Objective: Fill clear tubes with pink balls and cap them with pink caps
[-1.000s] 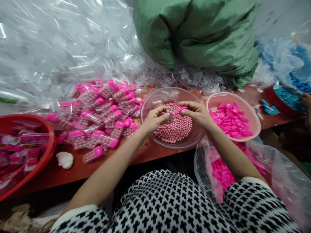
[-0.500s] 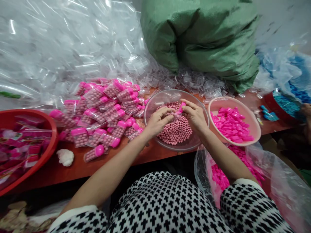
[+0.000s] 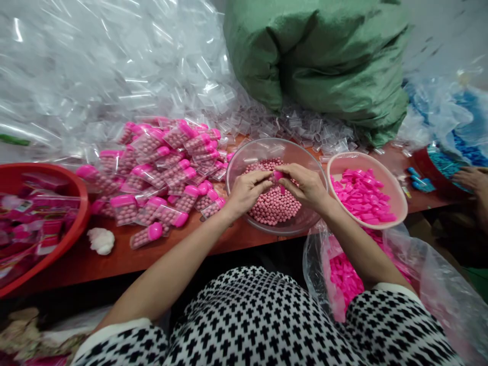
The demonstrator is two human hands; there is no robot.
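Over a clear plastic bowl (image 3: pixel 280 232) holding pink round beads (image 3: pixel 272 208), both of my hands meet. My left hand (image 3: pixel 246 190) pinches a small clear plastic container, mostly hidden behind the fingers. Between the fingertips of my right hand (image 3: pixel 305 187) is a bright pink cap (image 3: pixel 278 175), close against the container's end. Whether the cap sits fully on cannot be seen. Left of the bowl lies a heap of bead-filled clear containers with pink caps (image 3: pixel 154 231).
At the right stands a pale pink basin (image 3: pixel 404 206) of pink caps, above a plastic bag (image 3: pixel 438 269) with more caps. Clear containers (image 3: pixel 171 66) and a green sack (image 3: pixel 324 56) fill the back. A red basin (image 3: pixel 82 223) is left; another person's hand (image 3: pixel 473 178) is far right.
My hands have drawn closer together, and my right fingers have brought the pink cap against the clear container. At far right, the other person's hand has come further into view.
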